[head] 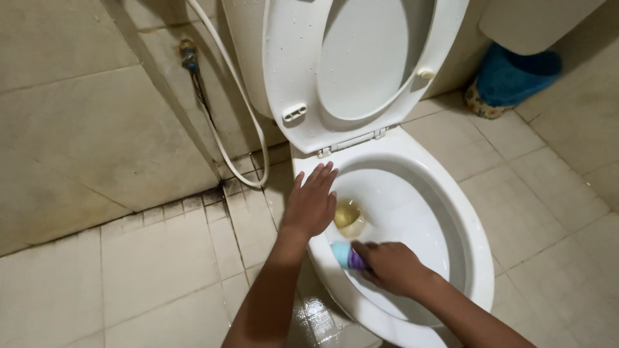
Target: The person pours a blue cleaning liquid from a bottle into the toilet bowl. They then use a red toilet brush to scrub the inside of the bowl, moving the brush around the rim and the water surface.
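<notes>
Beige tiled floor (161, 258), dark grime along its far-left edge where it meets the tiled wall (77, 129); wet shine on tiles by the bowl's near-left side. White ceramic toilet bowl (464, 219) sits mid-floor, yellowish water (349, 217) at its bottom. White plastic seat and lid (361, 64) tilted up against the tank, droplets on the seat. White flexible spray hose (232, 96) hangs down the wall from a metal valve (188, 55), looping to the floor left of the bowl. Blue fuzzy slipper with patterned sole (512, 80) stands at the far-right wall. Left hand (312, 203) flat, fingers spread wide, palm down on the bowl's left rim. Right hand (390, 265) closed around a small blue-and-purple scrubber (345, 255), pressed against the bowl's inner near-left wall, just below the rim.
</notes>
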